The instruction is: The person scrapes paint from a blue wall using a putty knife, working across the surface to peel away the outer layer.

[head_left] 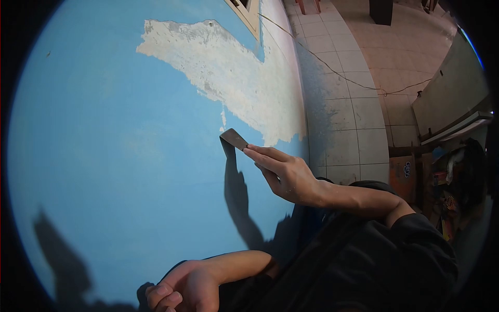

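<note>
My right hand [291, 177] is closed around a scraper [235, 139] with a flat metal blade; its handle is hidden inside the fingers. The blade's edge lies at the blue painted wall [130, 135], just below a thin strip of bared surface. Above it spreads a large peeled patch [223, 73] of whitish, greyish plaster with ragged edges. My left hand [187, 288] is low in the view, palm turned up and fingers curled in, with nothing seen in them. Dark shadows of the hand and scraper fall on the wall.
A window frame [252, 21] sits at the top of the wall. Right of the wall runs a tiled floor [343, 112], dusty along the wall's foot, with a thin cable [332, 70] crossing it. A cardboard box [403, 177] and a pale panel [452, 88] stand at far right.
</note>
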